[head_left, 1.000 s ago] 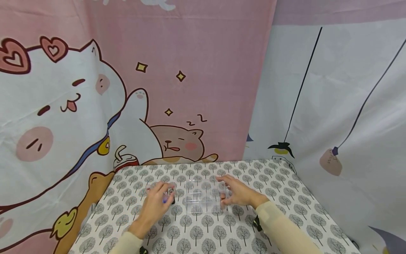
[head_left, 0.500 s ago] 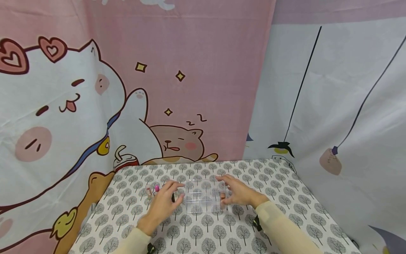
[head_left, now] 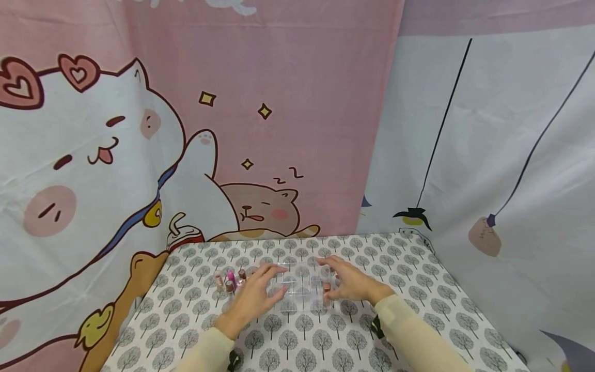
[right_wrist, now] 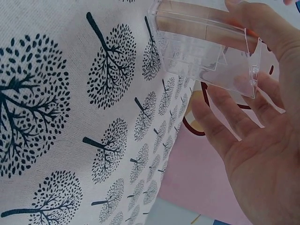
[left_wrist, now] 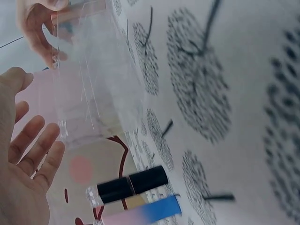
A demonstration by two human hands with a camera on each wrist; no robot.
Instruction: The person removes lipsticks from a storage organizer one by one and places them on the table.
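A clear plastic box (head_left: 297, 295) with upright dividers stands on the tablecloth between the two hands. My right hand (head_left: 349, 279) holds its right end, the thumb on the near corner and the fingers round the far side. In the right wrist view, a copper-coloured lipstick tube (right_wrist: 187, 18) stands in the compartment at that end. My left hand (head_left: 254, 294) is at the box's left end, fingers spread and relaxed, holding nothing. Beside it in the left wrist view are a black lipstick tube (left_wrist: 133, 184) and a pink-and-blue tube (left_wrist: 152, 212).
Left of the box, partly behind my left hand, stand several small cosmetic tubes, among them a bright pink one (head_left: 231, 277) and a pale one (head_left: 219, 281). The tree-print tablecloth (head_left: 321, 343) reaches back to a cartoon-printed curtain (head_left: 321, 129).
My left hand has moved right, away from the cosmetic tubes and up to the box's left end, uncovering several tubes. My right hand has stayed at the box's right end.
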